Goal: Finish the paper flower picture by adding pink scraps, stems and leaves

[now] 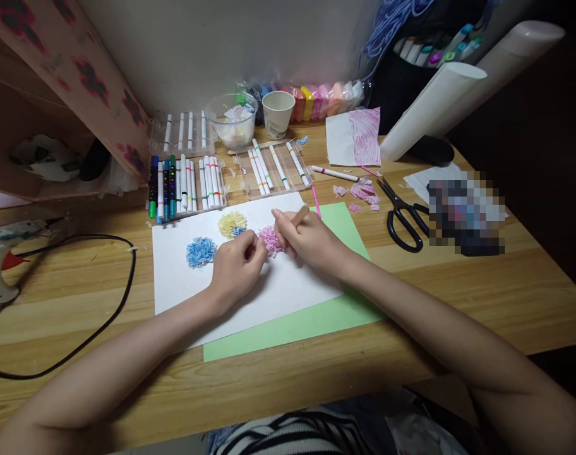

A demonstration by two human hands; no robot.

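Note:
A white sheet of paper [269, 291] lies partly over a green sheet [288, 332]. On the white sheet are a blue clump of paper shreds [201, 253], a yellow clump [231, 224] with some blue shreds [239, 232] at its lower edge, and a pink clump [270, 241]. My left hand [238, 262] is closed in a pinch at the left side of the pink clump; anything between its fingertips is hidden. My right hand [311, 243] is closed around a short tan stick [300, 215] at the right side of the pink clump. The stick's lower end is hidden.
Behind the sheets are marker cases [188, 189], a clear tub [235, 129] of scraps and a paper cup [277, 114]. Black scissors [404, 218], pink scraps [366, 193] and a half-coloured paper [353, 137] lie right. A glue gun [1, 272] with a looping cord [127, 297] lies left.

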